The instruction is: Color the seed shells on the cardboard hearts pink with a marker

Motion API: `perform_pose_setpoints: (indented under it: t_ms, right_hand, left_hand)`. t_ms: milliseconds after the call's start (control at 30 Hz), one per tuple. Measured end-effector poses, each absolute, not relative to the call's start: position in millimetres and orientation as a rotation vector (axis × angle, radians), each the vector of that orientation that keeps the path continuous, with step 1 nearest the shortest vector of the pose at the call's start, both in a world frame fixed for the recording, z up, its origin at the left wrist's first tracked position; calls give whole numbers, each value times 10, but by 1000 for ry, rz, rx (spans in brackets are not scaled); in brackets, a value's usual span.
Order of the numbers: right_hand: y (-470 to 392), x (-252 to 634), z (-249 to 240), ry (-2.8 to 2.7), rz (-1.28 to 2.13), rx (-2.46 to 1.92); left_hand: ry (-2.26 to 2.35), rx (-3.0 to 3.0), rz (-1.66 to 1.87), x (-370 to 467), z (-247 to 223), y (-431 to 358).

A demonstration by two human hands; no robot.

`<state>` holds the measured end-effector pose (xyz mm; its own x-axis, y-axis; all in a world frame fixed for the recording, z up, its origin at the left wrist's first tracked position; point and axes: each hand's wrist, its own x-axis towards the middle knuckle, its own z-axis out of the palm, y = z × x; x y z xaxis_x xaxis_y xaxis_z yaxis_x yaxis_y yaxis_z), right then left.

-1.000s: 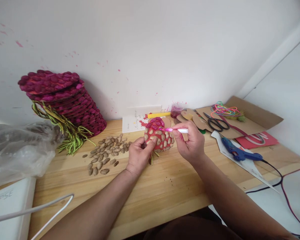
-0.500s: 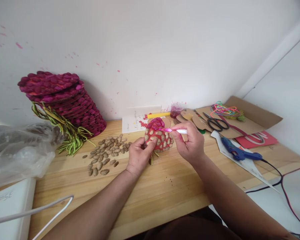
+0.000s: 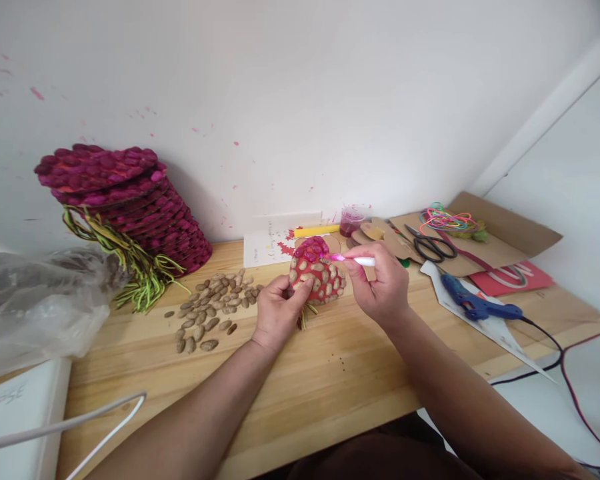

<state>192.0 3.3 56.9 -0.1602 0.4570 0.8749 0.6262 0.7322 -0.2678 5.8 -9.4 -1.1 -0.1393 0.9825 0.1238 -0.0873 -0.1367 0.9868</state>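
My left hand (image 3: pixel 279 309) grips the lower left edge of a red disc covered with peanut shells (image 3: pixel 325 285), thumb on its face. Shells at the disc's top are coated in magenta paint; the lower ones are bare tan. Short green strands hang from its bottom edge. In my right hand (image 3: pixel 380 283) is a white-handled paintbrush (image 3: pixel 361 261), pinched between thumb and fingers. Its magenta tip is at the painted shells near the disc's upper part. Loose peanut shells (image 3: pixel 215 303) lie on the table (image 3: pixel 300 393) left of my left hand.
A stack of magenta shell-covered discs (image 3: pixel 145 207) with green tassels stands at left, beside a clear plastic bag (image 3: pixel 45 313). A cup of magenta paint (image 3: pixel 351 222) is behind the disc. Scissors (image 3: pixel 433 248), cardboard (image 3: pixel 507 250) and a corded blue glue gun (image 3: pixel 477 303) lie at right.
The brush tip has shifted slightly to the left over the painted shells. My left hand and the disc stay nearly in place.
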Motion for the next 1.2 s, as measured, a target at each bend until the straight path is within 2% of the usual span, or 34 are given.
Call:
perform_pose_setpoints:
  t_ms: [1200]
  right_hand:
    - [1, 1904, 589, -1737, -146, -863]
  left_hand:
    - [1138, 1123, 1434, 57, -20, -85]
